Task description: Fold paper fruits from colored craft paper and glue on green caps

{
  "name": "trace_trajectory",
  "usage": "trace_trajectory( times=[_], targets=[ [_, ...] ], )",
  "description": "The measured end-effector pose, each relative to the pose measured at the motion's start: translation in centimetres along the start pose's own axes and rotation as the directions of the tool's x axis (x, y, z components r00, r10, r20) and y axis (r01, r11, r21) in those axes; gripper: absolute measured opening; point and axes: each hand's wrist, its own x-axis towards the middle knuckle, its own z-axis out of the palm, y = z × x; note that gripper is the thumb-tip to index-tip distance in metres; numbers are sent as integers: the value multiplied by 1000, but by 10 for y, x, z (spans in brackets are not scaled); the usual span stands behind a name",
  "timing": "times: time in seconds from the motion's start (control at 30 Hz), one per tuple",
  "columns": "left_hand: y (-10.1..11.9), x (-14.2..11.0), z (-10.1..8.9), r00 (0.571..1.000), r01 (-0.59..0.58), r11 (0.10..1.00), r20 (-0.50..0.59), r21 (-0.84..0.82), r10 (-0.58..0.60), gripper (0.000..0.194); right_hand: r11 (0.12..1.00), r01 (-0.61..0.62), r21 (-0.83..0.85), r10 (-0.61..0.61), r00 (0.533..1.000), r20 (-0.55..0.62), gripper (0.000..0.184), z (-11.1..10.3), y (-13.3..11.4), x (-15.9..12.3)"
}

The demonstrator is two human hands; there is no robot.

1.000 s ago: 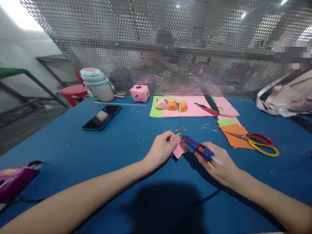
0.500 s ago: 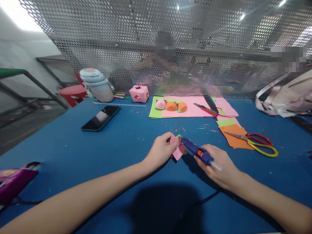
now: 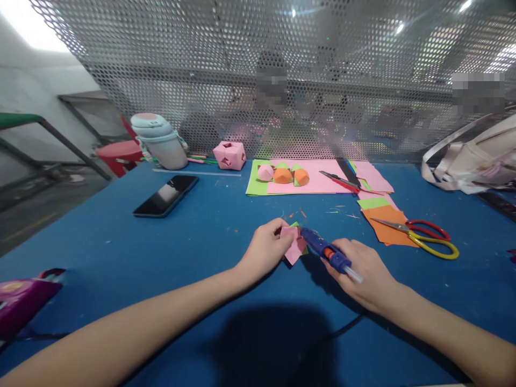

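Between the fingers and thumb of my left hand (image 3: 266, 247) is a small folded piece of pink and green paper (image 3: 295, 250). My right hand (image 3: 360, 274) is wrapped round a blue glue gun (image 3: 322, 247) with a clear glue stick poking out of its back end. The gun's nozzle points left and meets the upper right part of the folded paper; whether it touches cannot be made out. Behind my hands, small domed pink and orange paper pieces (image 3: 283, 175) rest on stacked pink and green sheets (image 3: 318, 185).
Scissors (image 3: 429, 236) lie across orange paper squares (image 3: 382, 220) at right; a second, dark-bladed pair (image 3: 341, 180) is farther back. A phone (image 3: 166, 196), a bottle (image 3: 161, 142) and a pink paper polyhedron (image 3: 229, 155) stand left. A perforated metal screen (image 3: 226, 70) closes the back. A cord (image 3: 342, 330) crosses the table.
Almost nothing differs. The glue gun's rear end has shifted very slightly left, while its nozzle stays at the folded paper and my left hand keeps its hold.
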Motion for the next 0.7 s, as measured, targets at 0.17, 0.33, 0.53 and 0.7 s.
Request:
trace_trajectory(
  times=[0.17, 0.33, 0.53, 0.7],
  targets=[
    [-1, 0, 1, 1000, -9, 1000, 13, 8, 9, 13, 998, 56, 8, -56, 998, -28, 9, -1, -1, 0],
    [-1, 0, 2, 1000, -1, 1000, 19, -11, 2, 17, 1000, 24, 5, -23, 999, -45, 9, -1, 1, 0],
    [-5, 2, 0, 998, 59, 994, -11, -93, -60, 10, 960, -173, 222, 175, 984, 11, 15, -4, -1, 2],
    [-5, 4, -1, 993, 77, 984, -79, -158, -91, 9, 825, -271, 496, 312, 950, 1, 22, -6, 1, 7]
  ],
)
